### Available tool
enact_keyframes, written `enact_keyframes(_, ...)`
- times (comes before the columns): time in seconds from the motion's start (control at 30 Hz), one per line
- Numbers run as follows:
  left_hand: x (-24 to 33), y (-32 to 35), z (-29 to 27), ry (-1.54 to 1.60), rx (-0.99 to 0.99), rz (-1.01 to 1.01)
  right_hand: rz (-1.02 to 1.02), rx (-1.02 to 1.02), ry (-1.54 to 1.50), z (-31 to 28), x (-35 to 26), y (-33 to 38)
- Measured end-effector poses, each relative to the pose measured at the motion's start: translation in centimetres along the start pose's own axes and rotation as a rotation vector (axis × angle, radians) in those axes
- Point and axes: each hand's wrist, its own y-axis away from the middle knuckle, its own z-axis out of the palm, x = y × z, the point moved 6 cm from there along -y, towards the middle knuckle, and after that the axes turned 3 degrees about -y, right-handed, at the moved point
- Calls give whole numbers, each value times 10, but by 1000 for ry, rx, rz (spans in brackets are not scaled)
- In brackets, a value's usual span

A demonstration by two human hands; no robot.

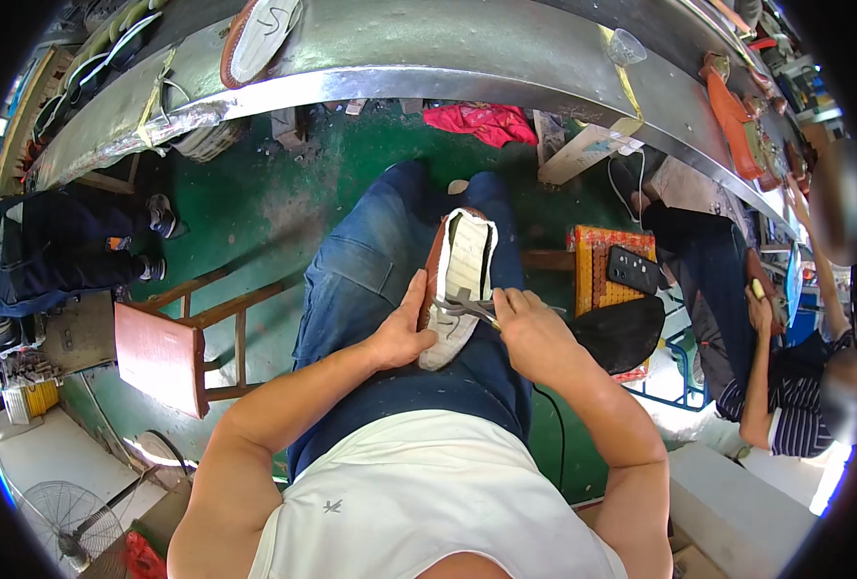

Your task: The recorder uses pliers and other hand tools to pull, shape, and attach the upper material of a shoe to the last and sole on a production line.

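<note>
**Shoe on the lap, pincers at its sole**

Green workshop floor (255, 207) spreads under a long metal bench (428, 53) that curves across the top of the view. At far left a seated person's dark trousers and shoes (153, 217) show, and nearer stands a wooden stool (168, 352) with a reddish seat. The left hand (404, 333) lies against the brown side of an unfinished shoe (462, 280), its grip closed around that edge. This shoe rests sole-up on the person's blue-jeaned thighs, pale insole board facing the camera. The right hand (534, 333) has its grip closed on metal pincers (467, 309), whose jaws meet the sole's edge. Further right, a co-worker (785, 386) in a striped shirt sits by an orange crate (607, 265).
</note>
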Motion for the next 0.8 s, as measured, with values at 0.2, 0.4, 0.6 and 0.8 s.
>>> enact_keyframes(0.2,27,-12,13,941,-13,30,69,-312,-67,19,0,-8)
enact_keyframes(0.4,-11,-21,-4,74,604,-45,154,-20,-177,41,-12,5)
enact_keyframes(0.6,21,-16,-7,-268,535,142,63,258,41,13,19,-23)
enact_keyframes(0.8,35,-20,-6,-486,309,146,190,141,-60,37,41,-20)
